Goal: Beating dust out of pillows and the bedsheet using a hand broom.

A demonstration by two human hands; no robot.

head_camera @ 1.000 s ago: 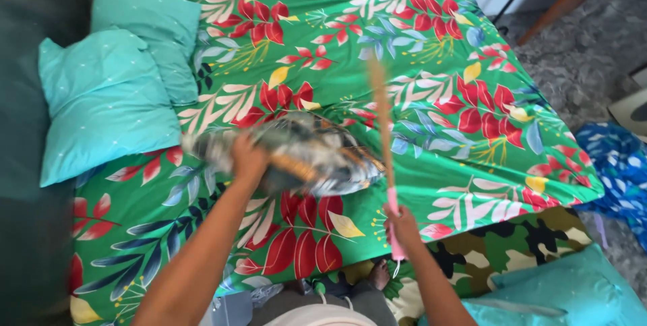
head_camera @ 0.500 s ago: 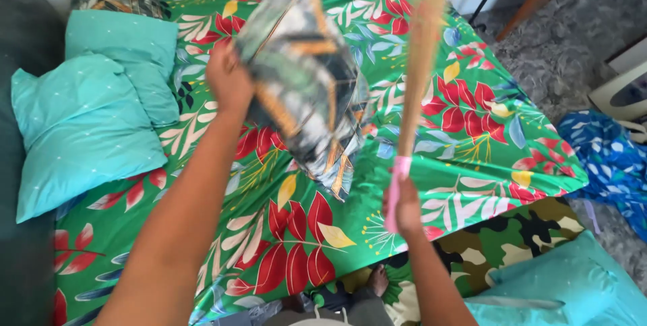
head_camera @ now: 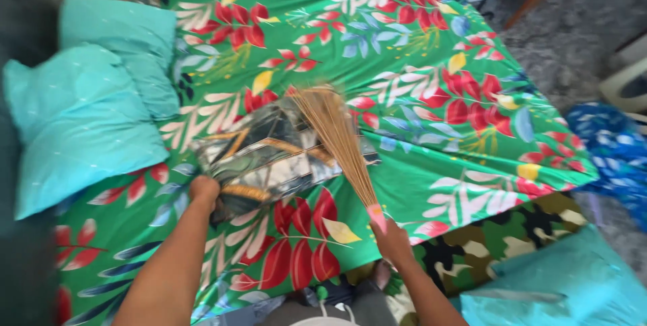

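2 hands are busy over the bed (head_camera: pixel 431 49). The left hand (head_camera: pixel 203 191) has its fingers clenched on the near left corner of a dark patterned pillow (head_camera: pixel 269 154). The pillow lies flat on the green flowered bedsheet (head_camera: pixel 303 245), in the middle of the bed, with its long side running left to right. The right hand (head_camera: pixel 393 240) has its fingers wrapped tight around the pink handle end of a straw broom (head_camera: pixel 337 140). The broom's long line goes from the hand, near the bed's front edge, up and to the left. Its brush end fans out and lies across the right part of the pillow, touching it. 2 teal pillows (head_camera: pixel 87 103) sit at the left side of the bed, well apart from the hands. A camouflage cloth (head_camera: pixel 499 238) hangs below the sheet's front edge. Another teal pillow (head_camera: pixel 566 285) lies at the bottom right, and a blue cloth (head_camera: pixel 610 144) lies on the floor at the right.
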